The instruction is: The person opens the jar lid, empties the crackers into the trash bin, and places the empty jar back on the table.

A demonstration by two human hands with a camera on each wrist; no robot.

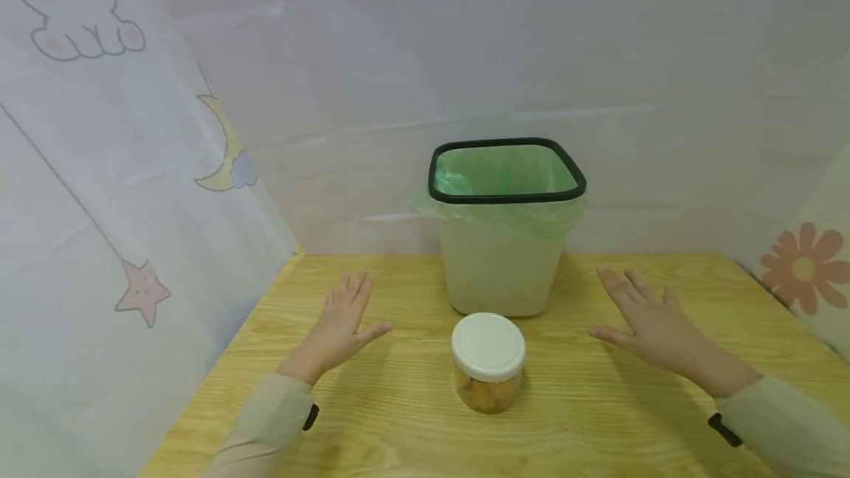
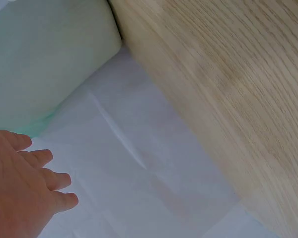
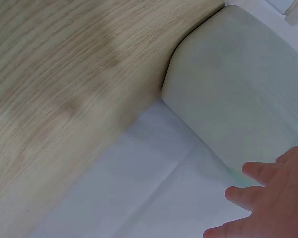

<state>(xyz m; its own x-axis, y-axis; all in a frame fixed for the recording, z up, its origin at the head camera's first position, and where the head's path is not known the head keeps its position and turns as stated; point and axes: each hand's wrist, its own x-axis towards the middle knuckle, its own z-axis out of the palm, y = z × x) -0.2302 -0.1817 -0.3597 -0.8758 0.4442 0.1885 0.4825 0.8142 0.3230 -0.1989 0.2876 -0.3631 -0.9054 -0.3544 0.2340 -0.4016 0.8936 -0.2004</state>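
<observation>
A clear jar with a white lid stands upright on the wooden table between my two hands. Orange-brown pieces show through its lower wall. Behind it is a white trash bin with a black rim and a green bag lining it. My left hand is left of the jar, fingers spread and holding nothing. To the right, my right hand has its fingers extended and thumb apart, also holding nothing. Both wrist views show spread fingers, with the bin's wall beyond them.
Wood-grain table lies under everything. A pale curtain printed with a bunny, moon, star and flower hangs behind the table and along its sides. The bin stands near the table's back edge.
</observation>
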